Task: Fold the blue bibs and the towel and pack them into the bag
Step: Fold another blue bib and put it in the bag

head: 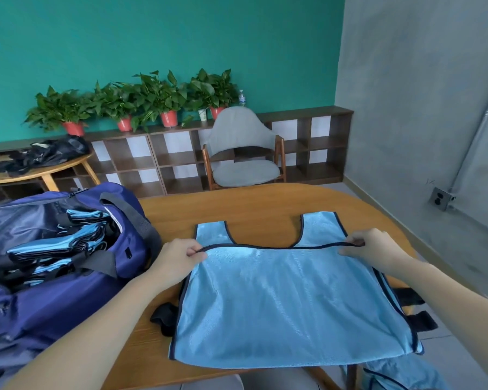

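Note:
A light blue bib (288, 305) with dark trim lies flat on the wooden table (245, 206), its lower half folded up over the shoulder straps. My left hand (178, 260) pinches the dark hem at the fold's left corner. My right hand (375, 249) pinches the same hem at the right corner. Black side straps stick out at both edges of the bib. An open navy duffel bag (68, 299) stands at the left of the table, with several folded blue bibs (57, 243) inside it. No towel is visible.
More blue fabric (400, 375) hangs below the table's near right edge. A grey chair (243, 153) stands behind the table before a low shelf with potted plants. A second table (37, 170) with dark bags is at far left.

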{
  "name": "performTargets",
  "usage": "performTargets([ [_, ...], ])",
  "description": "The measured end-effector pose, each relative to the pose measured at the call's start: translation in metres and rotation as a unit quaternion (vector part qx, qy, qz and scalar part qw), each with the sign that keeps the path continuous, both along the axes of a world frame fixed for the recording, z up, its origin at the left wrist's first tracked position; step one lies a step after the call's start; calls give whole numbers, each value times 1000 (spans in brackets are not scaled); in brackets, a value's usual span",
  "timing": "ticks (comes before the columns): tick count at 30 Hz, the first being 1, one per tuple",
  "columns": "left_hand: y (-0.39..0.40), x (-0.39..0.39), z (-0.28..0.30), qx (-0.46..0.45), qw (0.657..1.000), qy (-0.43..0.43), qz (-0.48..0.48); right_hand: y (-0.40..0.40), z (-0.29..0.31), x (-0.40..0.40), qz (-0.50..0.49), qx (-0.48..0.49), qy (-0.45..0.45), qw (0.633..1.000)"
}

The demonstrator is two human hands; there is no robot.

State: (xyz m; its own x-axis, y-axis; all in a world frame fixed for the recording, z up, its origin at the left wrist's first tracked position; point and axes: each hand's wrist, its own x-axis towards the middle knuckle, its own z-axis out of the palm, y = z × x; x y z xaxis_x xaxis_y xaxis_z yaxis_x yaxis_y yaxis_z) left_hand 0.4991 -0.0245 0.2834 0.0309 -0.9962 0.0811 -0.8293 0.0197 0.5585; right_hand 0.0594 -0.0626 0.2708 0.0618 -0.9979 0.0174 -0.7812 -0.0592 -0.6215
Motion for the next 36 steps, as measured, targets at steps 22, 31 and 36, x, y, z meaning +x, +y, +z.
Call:
performTargets([
  [22,-47,11,-21,-34,993,86,68,-60,-13,11,-15,-33,-64,997],
  [31,-72,8,41,-86,978,174,80,-85,36,4,-40,-81,-194,977],
  [36,-97,7,21,17,994,59,86,-112,12,12,-83,-28,-17,996],
])
